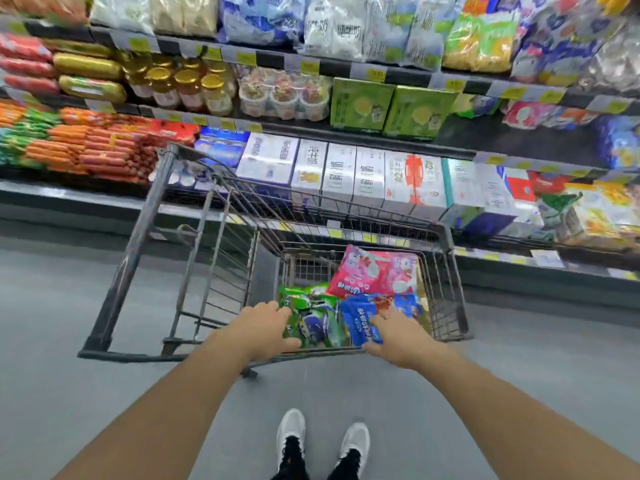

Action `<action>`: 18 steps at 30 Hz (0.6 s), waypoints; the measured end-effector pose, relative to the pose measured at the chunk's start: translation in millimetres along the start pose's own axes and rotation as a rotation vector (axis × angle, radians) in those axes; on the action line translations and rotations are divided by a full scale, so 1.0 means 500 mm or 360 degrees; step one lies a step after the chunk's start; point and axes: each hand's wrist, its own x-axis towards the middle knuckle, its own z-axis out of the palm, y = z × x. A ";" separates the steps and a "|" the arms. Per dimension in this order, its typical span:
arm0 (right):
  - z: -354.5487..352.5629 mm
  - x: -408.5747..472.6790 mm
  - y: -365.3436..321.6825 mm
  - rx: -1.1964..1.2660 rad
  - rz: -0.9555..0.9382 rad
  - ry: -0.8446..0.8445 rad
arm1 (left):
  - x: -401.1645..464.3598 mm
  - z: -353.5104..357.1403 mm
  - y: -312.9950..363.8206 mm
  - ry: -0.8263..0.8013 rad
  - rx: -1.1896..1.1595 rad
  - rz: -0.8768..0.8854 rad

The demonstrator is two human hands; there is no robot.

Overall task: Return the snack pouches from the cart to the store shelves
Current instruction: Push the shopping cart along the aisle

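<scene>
the dark grey wire shopping cart [135, 251] is the landmark here: in its near right corner lie three crinkly plastic snack pouches, a green one [313, 317] nearest the handle bar, a blue one [363, 317] touching it on the right, and a pink one [375, 271] just beyond both, toward the shelves. the left hand [263, 329] reaches over the cart's near rim with fingers and thumb curling round the left edge of the green pouch; the right hand [398, 336] pinches the lower corner of the blue pouch, thumb under and fingers over it (the blur hides how firm either hold is). the likely trouble is slippage: glossy film gripped only by an edge or corner may slide out on the lift, and since the pouches overlap, pulling one could drag its neighbour or snag it on the wire wall. taking two at once also risks shelving them in the wrong slot. beyond the cart run dark store shelves [485, 147] packed with white cartons, green boxes, jars and bagged goods, yellow price tags along each edge. under the cart is a smooth grey floor [62, 341], with white sneakers [291, 427] near its handle.
</scene>
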 end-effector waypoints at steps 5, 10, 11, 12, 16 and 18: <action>0.064 0.045 -0.003 -0.0045 0.0010 -0.0140 | 0.024 0.091 -0.008 -0.0134 -0.0066 -0.0037; 0.104 0.075 0.006 0.0037 -0.0016 -0.0256 | 0.044 0.144 -0.023 -0.0146 -0.0062 -0.0061; 0.108 0.079 0.009 0.0078 -0.0032 -0.0270 | 0.047 0.145 -0.025 -0.0149 -0.0118 -0.0062; 0.108 0.081 0.011 0.0101 -0.0050 -0.0288 | 0.050 0.145 -0.028 -0.0171 -0.0175 -0.0063; 0.103 0.091 0.018 0.0157 -0.0067 -0.0370 | 0.059 0.146 -0.035 -0.0202 -0.0219 -0.0067; 0.103 0.092 0.020 0.0184 -0.0074 -0.0412 | 0.060 0.149 -0.036 -0.0205 -0.0185 -0.0076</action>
